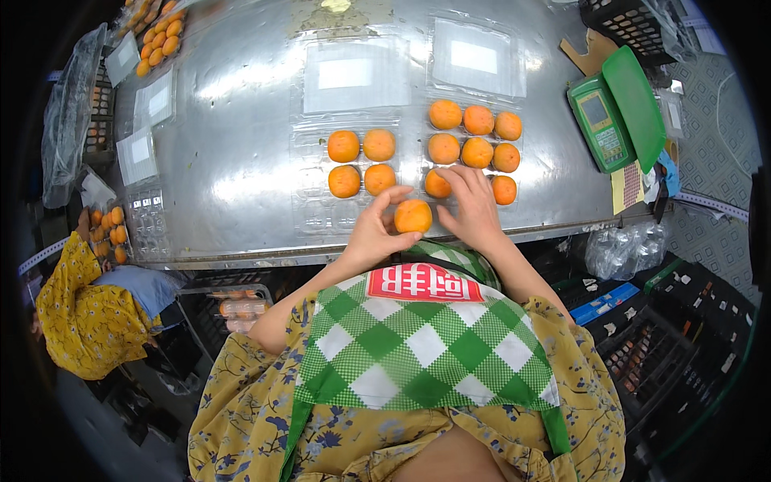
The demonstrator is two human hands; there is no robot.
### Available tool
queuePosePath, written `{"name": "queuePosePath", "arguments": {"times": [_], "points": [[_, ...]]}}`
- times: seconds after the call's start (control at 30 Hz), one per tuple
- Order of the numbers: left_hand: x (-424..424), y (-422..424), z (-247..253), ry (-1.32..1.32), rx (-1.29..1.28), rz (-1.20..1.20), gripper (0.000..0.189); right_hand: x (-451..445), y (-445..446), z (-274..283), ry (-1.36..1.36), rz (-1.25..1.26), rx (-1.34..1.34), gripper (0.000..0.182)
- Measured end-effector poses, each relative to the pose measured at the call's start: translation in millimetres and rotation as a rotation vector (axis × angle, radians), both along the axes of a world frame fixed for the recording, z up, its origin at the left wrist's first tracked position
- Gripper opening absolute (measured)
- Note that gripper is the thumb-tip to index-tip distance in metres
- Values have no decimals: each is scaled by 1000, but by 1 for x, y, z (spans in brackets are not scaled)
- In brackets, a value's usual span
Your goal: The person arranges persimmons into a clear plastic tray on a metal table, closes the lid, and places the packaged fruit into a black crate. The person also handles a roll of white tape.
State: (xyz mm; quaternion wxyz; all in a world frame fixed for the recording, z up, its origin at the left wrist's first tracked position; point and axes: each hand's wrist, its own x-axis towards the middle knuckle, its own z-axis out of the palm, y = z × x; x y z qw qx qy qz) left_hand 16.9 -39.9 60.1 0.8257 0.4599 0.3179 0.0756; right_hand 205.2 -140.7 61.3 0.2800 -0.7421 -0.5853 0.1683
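Observation:
My left hand [378, 228] holds an orange persimmon [413, 217] between thumb and fingers, just above the table's front edge. My right hand [473, 208] reaches over the front row of a clear plastic clamshell tray [519, 202]. Its fingertips touch the front-left persimmon [438, 183], with the thumb below; whether it grips the fruit cannot be made out. The hand hides the middle front pocket. Two full rows of persimmons [477, 152] lie behind. A second clear tray [307, 181] on the left has persimmons [379, 144] in several pockets. Both lids [355, 75] lie folded back with white liners.
A green digital scale [602, 123] stands at the right on the metal table [235, 150]. More clear trays [150, 211] line the left side. A co-worker in a yellow sleeve [90, 307] is beside a filled tray [109, 232]. Black crates [656, 361] stand below right.

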Motion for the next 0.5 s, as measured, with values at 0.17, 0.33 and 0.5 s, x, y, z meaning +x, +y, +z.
{"name": "queuePosePath", "arguments": {"times": [0.17,0.33,0.5], "points": [[16,-2,-15,124,521,-8,77,-13,-3,24,311,119,-109,73],[31,-2,-3,83,294,-4,73,-15,0,14,322,18,-53,68],[32,35,-12,225,1161,81,56,-5,-4,12,315,-90,13,59]]}}
